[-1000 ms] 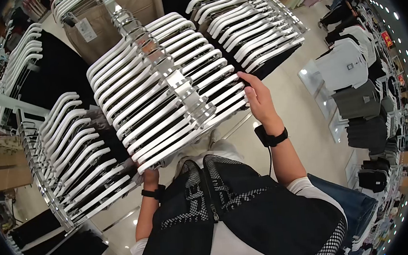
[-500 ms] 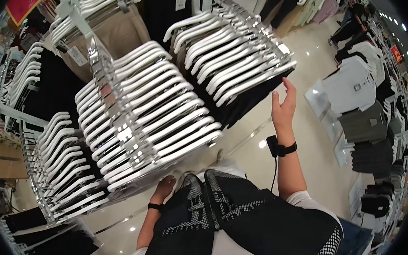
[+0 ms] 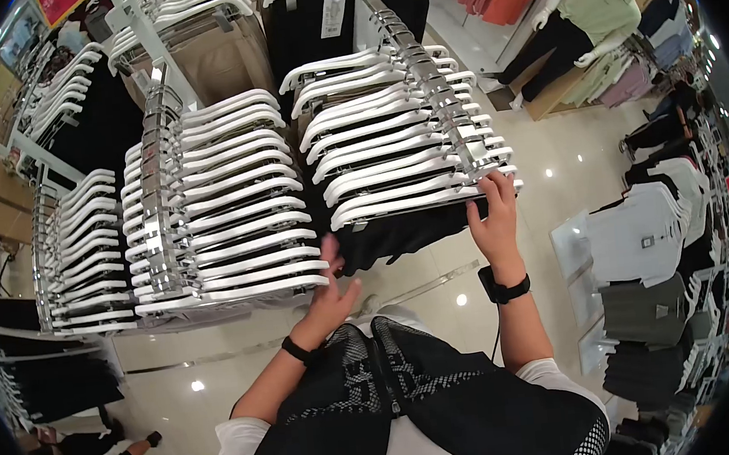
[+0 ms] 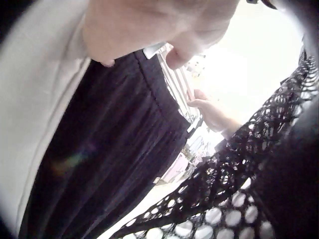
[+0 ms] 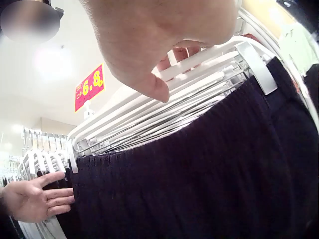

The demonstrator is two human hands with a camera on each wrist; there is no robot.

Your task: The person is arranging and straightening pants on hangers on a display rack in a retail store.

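Observation:
A row of white hangers (image 3: 378, 179) hangs from a metal rail at the centre right of the head view. Black trousers (image 5: 174, 189) with a gathered waistband are clipped to the front hanger. My right hand (image 3: 496, 226) grips that hanger near its right end, thumb in front and fingers over the bar in the right wrist view. My left hand (image 3: 326, 307) is at the trousers' left side, beside the neighbouring row's front hanger. Its fingers reach out straight with the thumb spread, the fingertips right at the trousers' edge in the right wrist view.
Another hanger row (image 3: 250, 255) stands close on the left, with a third row (image 3: 86, 269) beyond it. Beige trousers (image 3: 224, 62) hang behind. A dressed mannequin (image 3: 597, 12) stands at the back right, and shirts (image 3: 643, 238) hang along the right. People are at the lower left.
The view has shifted toward the right-hand row. My right hand left the middle row's hanger and took hold of the front hanger here. My left hand has moved right and up beside the black trousers.

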